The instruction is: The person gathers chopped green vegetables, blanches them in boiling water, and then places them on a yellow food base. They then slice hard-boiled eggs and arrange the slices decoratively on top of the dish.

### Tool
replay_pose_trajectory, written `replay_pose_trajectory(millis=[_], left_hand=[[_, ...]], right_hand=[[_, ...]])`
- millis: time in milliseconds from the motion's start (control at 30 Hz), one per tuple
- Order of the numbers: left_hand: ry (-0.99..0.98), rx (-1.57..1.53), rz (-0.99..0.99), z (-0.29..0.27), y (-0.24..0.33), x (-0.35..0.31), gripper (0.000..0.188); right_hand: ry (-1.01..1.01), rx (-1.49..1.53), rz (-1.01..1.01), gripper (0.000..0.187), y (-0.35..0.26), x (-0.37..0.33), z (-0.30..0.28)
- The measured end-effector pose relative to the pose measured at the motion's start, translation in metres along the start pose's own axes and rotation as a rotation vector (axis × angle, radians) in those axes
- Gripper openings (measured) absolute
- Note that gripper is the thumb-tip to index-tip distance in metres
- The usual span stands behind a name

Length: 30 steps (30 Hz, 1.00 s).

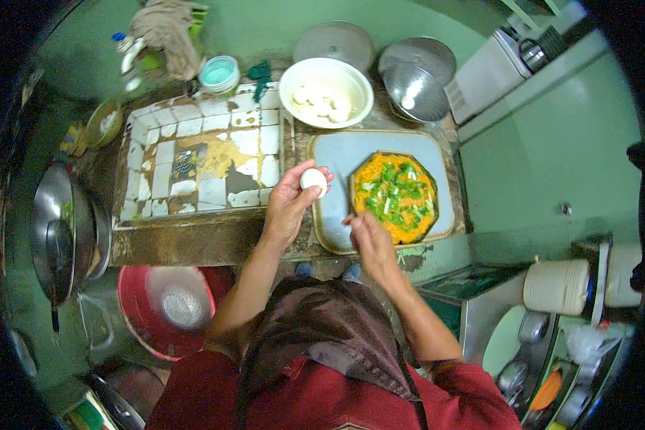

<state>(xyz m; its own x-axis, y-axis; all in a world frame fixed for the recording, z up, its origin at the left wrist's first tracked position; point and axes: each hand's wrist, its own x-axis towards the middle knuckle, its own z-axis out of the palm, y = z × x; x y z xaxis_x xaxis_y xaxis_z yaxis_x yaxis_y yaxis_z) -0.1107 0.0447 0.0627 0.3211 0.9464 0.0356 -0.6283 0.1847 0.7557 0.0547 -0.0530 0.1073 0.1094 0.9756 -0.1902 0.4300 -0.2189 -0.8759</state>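
A smooth white egg [313,183], seemingly peeled, rests in my left hand [290,204], held between thumb and fingers over the tray's left edge. My right hand [371,247] is closed beside the lower left rim of an octagonal dark-edged plate [436,188]. A thin dark shape rises from its fingertips along that rim; I cannot make out what it is. Orange food [408,226], topped with chopped green leaves [394,190] and pale bits, fills the plate. Under the plate lies a light blue tray [333,154]. Several more white eggs [337,111] sit in a white basin [287,97] behind it.
Left of the tray is a white-tiled sink [247,140] with a drain. Metal pans [430,93] lean at the back right, near a white appliance [484,75]. Teal-topped containers [220,74] stand behind the sink. A red basin [129,304] is low on the left.
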Motion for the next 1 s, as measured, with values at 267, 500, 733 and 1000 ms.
replay_pose_trajectory(millis=[267, 500, 733, 1000], left_hand=[[-0.113, 0.066, -0.023, 0.033, -0.034, 0.020, 0.055], [-0.120, 0.004, -0.104, 0.060, -0.048, 0.023, 0.048], [-0.100, 0.025, -0.112, 0.079, -0.067, 0.016, 0.047], [0.014, -0.080, -0.300, 0.080, -0.098, -0.008, 0.050]], right_hand=[[0.130, -0.115, -0.066, 0.024, 0.010, -0.028, -0.006], [0.171, -0.192, -0.092, 0.023, 0.034, -0.019, -0.017], [0.173, -0.246, -0.069, 0.024, 0.061, -0.006, -0.025], [0.063, -0.180, -0.030, 0.028, 0.084, -0.014, -0.042]])
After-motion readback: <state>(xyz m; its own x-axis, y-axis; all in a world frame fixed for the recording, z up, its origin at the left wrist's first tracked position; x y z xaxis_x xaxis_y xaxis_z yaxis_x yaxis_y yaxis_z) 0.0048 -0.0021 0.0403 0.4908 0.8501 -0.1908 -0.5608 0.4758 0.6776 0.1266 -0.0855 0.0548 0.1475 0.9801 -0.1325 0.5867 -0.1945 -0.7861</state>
